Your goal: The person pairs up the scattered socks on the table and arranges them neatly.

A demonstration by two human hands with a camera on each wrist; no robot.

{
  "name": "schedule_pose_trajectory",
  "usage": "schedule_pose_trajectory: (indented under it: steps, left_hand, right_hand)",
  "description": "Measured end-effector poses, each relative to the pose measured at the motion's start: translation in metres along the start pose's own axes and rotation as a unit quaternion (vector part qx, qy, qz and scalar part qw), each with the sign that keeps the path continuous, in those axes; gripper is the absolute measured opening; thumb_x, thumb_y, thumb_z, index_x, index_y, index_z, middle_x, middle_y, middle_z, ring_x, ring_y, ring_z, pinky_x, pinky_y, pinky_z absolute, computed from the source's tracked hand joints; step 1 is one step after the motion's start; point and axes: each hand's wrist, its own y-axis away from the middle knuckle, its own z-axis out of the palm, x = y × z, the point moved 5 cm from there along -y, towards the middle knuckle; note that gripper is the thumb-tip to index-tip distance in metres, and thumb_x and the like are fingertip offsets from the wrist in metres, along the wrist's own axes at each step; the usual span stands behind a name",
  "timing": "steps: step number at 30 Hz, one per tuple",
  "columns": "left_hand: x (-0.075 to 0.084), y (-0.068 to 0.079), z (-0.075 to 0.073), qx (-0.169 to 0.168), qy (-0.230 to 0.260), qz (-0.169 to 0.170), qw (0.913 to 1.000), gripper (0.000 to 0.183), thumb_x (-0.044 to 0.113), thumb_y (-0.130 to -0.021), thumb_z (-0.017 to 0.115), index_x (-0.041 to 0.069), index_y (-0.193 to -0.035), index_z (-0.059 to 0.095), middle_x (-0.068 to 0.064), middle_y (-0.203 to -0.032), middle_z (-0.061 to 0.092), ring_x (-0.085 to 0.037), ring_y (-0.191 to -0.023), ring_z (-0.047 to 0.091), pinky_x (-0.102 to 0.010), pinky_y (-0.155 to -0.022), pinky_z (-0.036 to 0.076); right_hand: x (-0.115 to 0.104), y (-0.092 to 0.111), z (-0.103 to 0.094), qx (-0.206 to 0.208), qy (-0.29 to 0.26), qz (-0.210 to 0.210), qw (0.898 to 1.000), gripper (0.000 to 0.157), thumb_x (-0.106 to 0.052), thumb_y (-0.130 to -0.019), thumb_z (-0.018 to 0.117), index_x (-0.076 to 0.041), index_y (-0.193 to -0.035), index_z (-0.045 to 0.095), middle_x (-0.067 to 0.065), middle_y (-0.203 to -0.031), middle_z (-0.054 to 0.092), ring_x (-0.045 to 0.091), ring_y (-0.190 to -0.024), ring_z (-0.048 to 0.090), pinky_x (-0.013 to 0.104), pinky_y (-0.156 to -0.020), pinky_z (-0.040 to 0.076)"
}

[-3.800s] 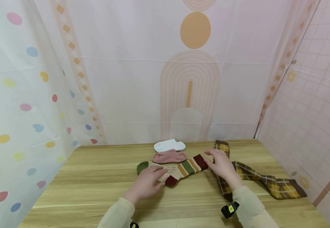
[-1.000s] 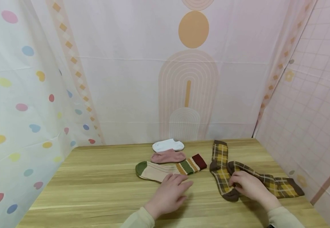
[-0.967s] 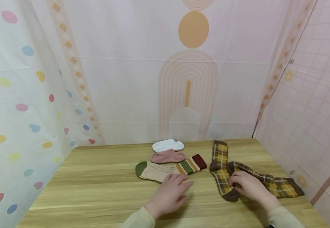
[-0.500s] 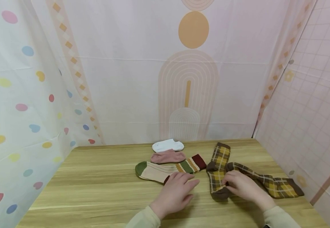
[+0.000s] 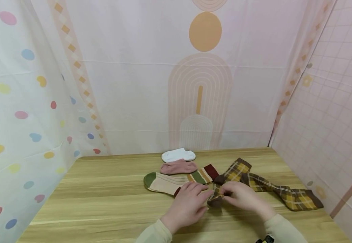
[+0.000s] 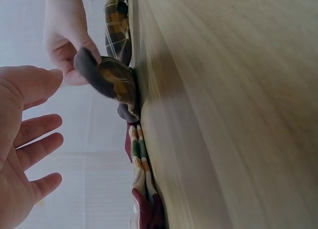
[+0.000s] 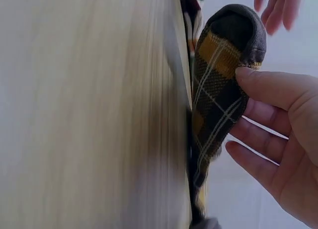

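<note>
My right hand [image 5: 244, 197] pinches a brown and yellow plaid sock [image 7: 218, 85] near its dark toe, between thumb and fingers. The toe end is lifted off the table in the right wrist view, while the cuff end lies toward the back right. My left hand [image 5: 188, 204] hovers close by with fingers spread, holding nothing in the left wrist view. Behind it lie cream socks [image 5: 166, 183] with a green toe, striped leg and dark red cuff; their heel is partly hidden by the left hand. A second plaid sock [image 5: 291, 195] stretches out to the right.
A pink sock [image 5: 179, 167] and a white ankle sock [image 5: 178, 155] lie in a row behind the cream socks. The wooden table [image 5: 103, 202] ends at a patterned cloth backdrop [image 5: 133, 101], with cloth on both sides too.
Both hands have left the cream socks since the earliest frame. My right hand has taken hold of the near plaid sock's toe end and drawn it left toward the left hand; its cuff now slants.
</note>
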Motion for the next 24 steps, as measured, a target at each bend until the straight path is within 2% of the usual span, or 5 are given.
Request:
schedule_pose_trajectory:
  steps: [5,12,19,24]
  left_hand:
    - [-0.005,0.006,0.002,-0.010,0.004,-0.013,0.9999,0.051,0.030,-0.081,0.081,0.019,-0.128,0.064,0.001,-0.121,0.063,-0.018,-0.112,0.057,-0.041,-0.095,0.045]
    - [-0.010,0.014,0.004,-0.017,0.001,-0.022,0.9996,0.055,0.030,-0.079,0.082,0.019,-0.129,0.064,0.001,-0.118,0.063,-0.019,-0.111,0.058,-0.040,-0.094,0.045]
    - [-0.011,0.015,0.006,-0.024,-0.006,-0.022,0.9995,0.055,0.032,-0.080,0.082,0.019,-0.129,0.063,0.000,-0.118,0.063,-0.019,-0.110,0.058,-0.040,-0.094,0.045]
    - [-0.010,0.014,0.006,-0.032,0.002,-0.024,0.9992,0.054,0.031,-0.080,0.082,0.018,-0.129,0.064,0.000,-0.118,0.063,-0.019,-0.110,0.058,-0.040,-0.094,0.045]
  right_hand:
    - [-0.001,-0.010,0.010,-0.020,-0.022,0.025,0.999,0.016,-0.008,-0.088,0.073,-0.021,-0.092,0.065,-0.015,-0.085,0.059,-0.001,-0.072,0.050,0.023,-0.063,0.047]
    - [-0.004,-0.016,0.018,-0.042,-0.031,0.041,0.998,0.013,-0.010,-0.090,0.073,-0.021,-0.091,0.065,-0.015,-0.085,0.059,-0.001,-0.074,0.052,0.024,-0.064,0.047]
    - [-0.006,-0.017,0.021,-0.069,-0.035,0.025,0.997,0.008,-0.016,-0.090,0.074,-0.021,-0.093,0.068,-0.013,-0.091,0.062,0.001,-0.079,0.055,0.025,-0.069,0.050]
    - [-0.008,-0.014,0.016,-0.058,-0.047,0.010,0.997,0.007,-0.016,-0.091,0.073,-0.017,-0.097,0.070,-0.009,-0.095,0.066,0.005,-0.083,0.060,0.026,-0.070,0.051]
